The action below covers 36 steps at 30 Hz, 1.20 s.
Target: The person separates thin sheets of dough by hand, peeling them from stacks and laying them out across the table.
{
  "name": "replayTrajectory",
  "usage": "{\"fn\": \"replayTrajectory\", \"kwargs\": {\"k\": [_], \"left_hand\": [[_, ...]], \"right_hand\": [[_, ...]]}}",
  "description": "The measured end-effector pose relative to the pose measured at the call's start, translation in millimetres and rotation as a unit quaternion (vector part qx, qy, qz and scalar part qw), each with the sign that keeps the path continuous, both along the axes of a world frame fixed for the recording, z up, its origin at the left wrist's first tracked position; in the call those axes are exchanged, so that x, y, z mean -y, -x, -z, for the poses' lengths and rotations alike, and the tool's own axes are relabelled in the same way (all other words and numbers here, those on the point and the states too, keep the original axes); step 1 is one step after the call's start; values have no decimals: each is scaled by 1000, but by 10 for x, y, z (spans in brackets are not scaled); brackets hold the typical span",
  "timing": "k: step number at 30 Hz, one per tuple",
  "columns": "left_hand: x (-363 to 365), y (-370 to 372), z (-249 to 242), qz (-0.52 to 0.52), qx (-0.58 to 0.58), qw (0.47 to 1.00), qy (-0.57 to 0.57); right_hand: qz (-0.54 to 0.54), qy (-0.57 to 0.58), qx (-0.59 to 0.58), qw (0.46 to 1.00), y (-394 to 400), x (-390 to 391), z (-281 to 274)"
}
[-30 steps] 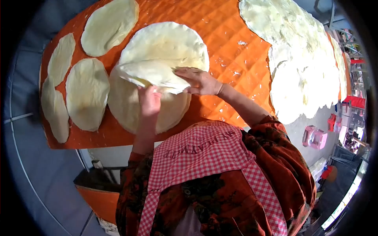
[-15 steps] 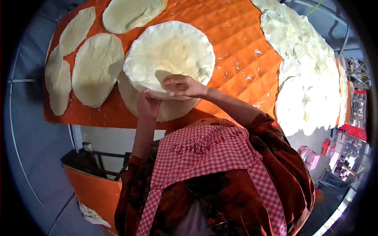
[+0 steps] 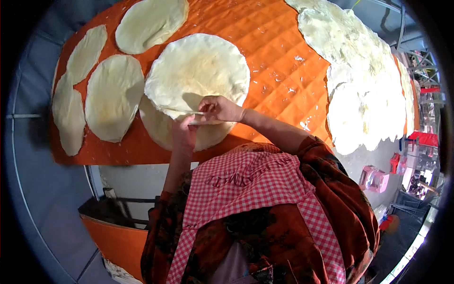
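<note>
A large round, pale flatbread [image 3: 198, 66] lies on the orange quilted cover [image 3: 269, 80], partly over another flatbread [image 3: 158, 128] beneath it. Its near edge is raised and slightly folded between my hands. My left hand [image 3: 184, 131] pinches that edge from the near side, thumb and fingertips closed on it. Just to the right, my right hand [image 3: 221, 110] has its fingers curled and closed on the same edge, with its fingertips partly hidden.
More flatbreads lie at the left, including an oval one [image 3: 115, 97] and one farther back [image 3: 150, 23]. Overlapping, brightly lit sheets [image 3: 362, 104] cover the right side. White flakes dot the cover. Below the table's near edge at left stands an orange-sided box [image 3: 116, 244].
My right hand has gone from loosely spread fingers to a closed grip at the near edge, which is now more folded. The view has shifted slightly.
</note>
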<state>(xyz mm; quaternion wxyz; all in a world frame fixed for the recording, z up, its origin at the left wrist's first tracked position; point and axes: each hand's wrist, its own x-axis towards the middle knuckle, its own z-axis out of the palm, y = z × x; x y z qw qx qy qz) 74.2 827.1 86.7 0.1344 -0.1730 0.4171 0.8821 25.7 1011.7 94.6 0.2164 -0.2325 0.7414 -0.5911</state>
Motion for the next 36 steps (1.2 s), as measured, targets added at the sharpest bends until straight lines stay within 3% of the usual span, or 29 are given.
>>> {"fn": "replayTrajectory", "kwargs": {"k": [3,5,6,9,12,15,18,28,34,36], "left_hand": [[49,-13,38,39,-58,990,126],[-7,-1,-17,5,-36,999,30],[-31,10,-47,-12,-26,999,-19],[-2,14,-81,50,-70,996,0],[36,34,52,42,-41,998,-5],[68,29,34,58,-52,996,40],[3,36,-25,-12,-13,998,-66],[-11,33,-53,-2,-34,999,-34],[63,35,144,-3,-1,997,-80],[23,22,58,-12,6,993,-117]], "right_hand": [[-47,72,85,993,73,-89,72],[-56,71,108,990,103,-129,52],[-43,47,82,995,92,-125,45],[-23,63,25,997,23,-86,-32],[-14,20,-91,996,-3,-51,-62],[0,-20,-291,956,-9,-43,41],[27,-53,-294,954,-5,-61,88],[39,-40,-261,964,-51,-19,70],[-23,48,-89,995,51,-86,106],[-24,53,-91,994,69,-111,143]]}}
